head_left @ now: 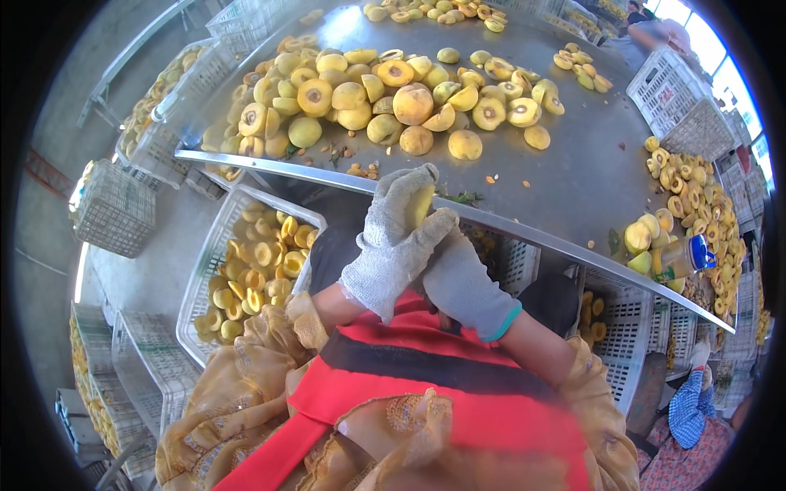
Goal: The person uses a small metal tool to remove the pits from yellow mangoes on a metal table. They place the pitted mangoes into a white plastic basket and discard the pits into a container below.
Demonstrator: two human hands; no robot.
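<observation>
Both my hands wear pale work gloves and meet just off the table's near edge, in front of my red apron. My left hand is closed around a yellow peach piece, its upper side showing between thumb and fingers. Against it, lower and to the right, my right hand is curled into a fist with a green cuff. What that fist holds, if anything, is hidden by the glove. Beyond the hands, a heap of peaches, whole and halved, some with the stone showing, lies on the metal table.
A white crate of pitted peach halves stands below the table at left. More peach halves and a blue-lidded jar lie at the table's right. An upright white crate is behind them. Another person's checked sleeve shows lower right.
</observation>
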